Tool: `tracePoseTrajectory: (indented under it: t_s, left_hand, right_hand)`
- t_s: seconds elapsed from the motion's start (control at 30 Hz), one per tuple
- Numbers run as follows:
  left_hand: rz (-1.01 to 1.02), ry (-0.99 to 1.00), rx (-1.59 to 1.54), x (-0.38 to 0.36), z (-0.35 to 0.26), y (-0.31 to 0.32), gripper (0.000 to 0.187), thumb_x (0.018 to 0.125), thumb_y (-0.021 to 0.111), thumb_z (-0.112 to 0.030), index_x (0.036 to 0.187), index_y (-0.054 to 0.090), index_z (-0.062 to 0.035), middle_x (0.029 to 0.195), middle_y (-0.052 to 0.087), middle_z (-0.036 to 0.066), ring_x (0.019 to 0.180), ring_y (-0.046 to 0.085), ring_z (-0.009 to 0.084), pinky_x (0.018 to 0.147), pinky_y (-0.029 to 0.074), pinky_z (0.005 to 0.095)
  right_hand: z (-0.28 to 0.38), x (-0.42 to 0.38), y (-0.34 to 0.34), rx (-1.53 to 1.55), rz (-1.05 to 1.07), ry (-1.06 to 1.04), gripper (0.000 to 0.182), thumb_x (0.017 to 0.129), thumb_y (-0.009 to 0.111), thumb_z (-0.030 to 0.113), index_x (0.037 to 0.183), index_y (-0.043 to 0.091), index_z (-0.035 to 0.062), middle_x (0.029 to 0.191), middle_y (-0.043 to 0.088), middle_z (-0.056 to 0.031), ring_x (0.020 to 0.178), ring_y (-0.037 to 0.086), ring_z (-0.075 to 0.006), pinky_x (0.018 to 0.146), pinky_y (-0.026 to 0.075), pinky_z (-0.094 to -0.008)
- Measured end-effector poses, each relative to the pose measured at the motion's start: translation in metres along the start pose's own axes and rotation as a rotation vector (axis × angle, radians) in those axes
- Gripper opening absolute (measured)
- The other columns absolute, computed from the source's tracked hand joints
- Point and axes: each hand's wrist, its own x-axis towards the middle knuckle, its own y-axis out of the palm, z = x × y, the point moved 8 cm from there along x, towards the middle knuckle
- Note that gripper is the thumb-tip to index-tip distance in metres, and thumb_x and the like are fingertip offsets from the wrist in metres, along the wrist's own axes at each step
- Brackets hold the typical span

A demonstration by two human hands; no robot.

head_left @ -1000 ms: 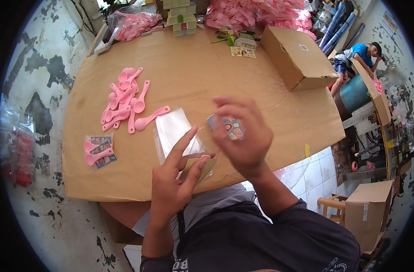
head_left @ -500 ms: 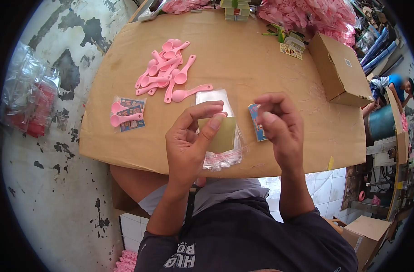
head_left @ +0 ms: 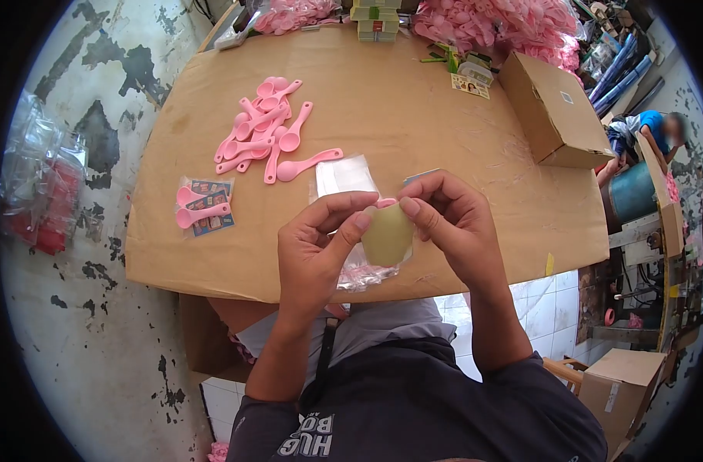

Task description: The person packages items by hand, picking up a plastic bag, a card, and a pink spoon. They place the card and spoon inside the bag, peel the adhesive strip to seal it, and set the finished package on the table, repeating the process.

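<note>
Between my two hands a greenish-yellow card is curved, with a bit of pink showing at its top edge. My left hand pinches the card's left upper corner, and my right hand pinches the right one. Beneath lies a stack of clear plastic bags, partly hidden by my hands. A blue card edge peeks out behind my right fingers. Left of the bags is a pile of pink spoons. Farther left, a bagged card with pink spoons rests on the table.
The brown-covered table bears a cardboard box at right, a heap of pink spoons and stacked pale green boxes at the back. A person sits at far right. Plastic bags hang on the left wall.
My right hand has moved left and taken hold of the card's other side. The card, flat before, is now curved. The view has shifted slightly.
</note>
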Motion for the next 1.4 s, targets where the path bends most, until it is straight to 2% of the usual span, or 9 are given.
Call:
tracePoseTrajectory:
  t_s: [0.3,0.53,0.9,1.07,1.13,1.2,1.27,1.33,1.4]
  left_hand:
    - [-0.039,0.079,0.158,-0.003,-0.005,-0.007,0.021,0.098,0.067,-0.002,0.116,0.067,0.0084,0.107,0.075,0.017,0.095,0.072,0.0147,0.084,0.058,0.0265]
    - [0.006,0.162,0.231,-0.018,-0.017,-0.009,0.016,0.098,0.060,0.004,0.110,0.070,0.0057,0.099,0.074,0.011,0.088,0.068,0.0097,0.077,0.054,0.0237]
    - [0.056,0.155,0.115,-0.024,-0.022,-0.016,0.014,0.097,0.056,0.001,0.105,0.066,0.0071,0.103,0.073,0.017,0.100,0.069,0.0165,0.088,0.055,0.0302]
    - [-0.066,0.051,0.212,-0.029,-0.017,-0.019,0.015,0.094,0.065,0.005,0.109,0.066,0.0059,0.102,0.074,0.016,0.098,0.070,0.0147,0.086,0.056,0.0279]
    - [-0.078,0.070,0.171,-0.028,-0.016,-0.020,0.028,0.092,0.071,0.005,0.119,0.065,0.0060,0.105,0.075,0.016,0.099,0.070,0.0139,0.086,0.055,0.0256]
    - [-0.080,0.053,0.109,-0.029,-0.019,-0.012,0.032,0.093,0.071,0.002,0.124,0.064,0.0049,0.106,0.075,0.016,0.094,0.070,0.0119,0.080,0.056,0.0235]
    - [-0.092,0.036,0.052,-0.031,-0.020,-0.015,0.036,0.094,0.071,0.000,0.130,0.063,0.0039,0.108,0.075,0.016,0.089,0.070,0.0100,0.073,0.056,0.0213]
    - [0.036,-0.124,0.249,-0.034,-0.003,-0.018,0.039,0.094,0.072,-0.002,0.133,0.064,0.0019,0.106,0.076,0.014,0.084,0.069,0.0069,0.067,0.054,0.0201]
    - [0.074,-0.004,0.249,-0.033,-0.006,-0.019,0.035,0.093,0.073,-0.003,0.127,0.069,0.0006,0.103,0.077,0.012,0.079,0.067,0.0046,0.064,0.051,0.0195]
  right_hand:
    - [-0.005,0.001,0.000,-0.010,-0.004,-0.027,0.016,0.098,0.071,0.013,0.110,0.067,0.0025,0.094,0.070,0.0004,0.085,0.063,-0.0042,0.070,0.046,-0.0208]
    - [-0.012,0.002,0.006,0.119,0.138,-0.047,0.011,0.102,0.062,0.008,0.104,0.071,0.0033,0.093,0.066,0.0007,0.082,0.058,-0.0046,0.067,0.044,-0.0212]
    - [-0.002,0.002,0.016,0.028,0.251,-0.210,0.015,0.100,0.056,0.002,0.099,0.071,-0.0015,0.099,0.063,-0.0045,0.092,0.059,-0.0104,0.074,0.046,-0.0233]
    - [-0.006,0.003,0.020,0.017,0.219,-0.118,0.005,0.097,0.067,0.005,0.095,0.068,0.0009,0.098,0.063,-0.0020,0.092,0.057,-0.0060,0.069,0.045,-0.0190]
    - [-0.007,0.003,0.021,-0.018,0.219,-0.109,0.006,0.095,0.070,0.004,0.097,0.065,0.0022,0.099,0.062,-0.0015,0.091,0.057,-0.0046,0.067,0.044,-0.0175]
    - [-0.011,0.003,0.024,-0.050,0.225,-0.101,0.013,0.092,0.074,0.004,0.098,0.063,0.0035,0.100,0.061,-0.0010,0.090,0.056,-0.0032,0.065,0.042,-0.0160]
    - [-0.007,0.002,0.022,0.173,0.130,-0.192,0.027,0.088,0.078,0.001,0.106,0.059,0.0061,0.102,0.060,-0.0003,0.083,0.055,-0.0008,0.061,0.040,-0.0157]
    - [-0.002,0.000,0.025,0.194,0.131,-0.235,0.031,0.087,0.079,0.001,0.108,0.057,0.0070,0.103,0.059,-0.0003,0.079,0.053,-0.0001,0.060,0.039,-0.0156]
    - [0.004,0.000,0.029,0.214,0.138,-0.293,0.035,0.087,0.080,0.001,0.110,0.055,0.0080,0.104,0.059,-0.0002,0.075,0.051,0.0006,0.059,0.038,-0.0155]
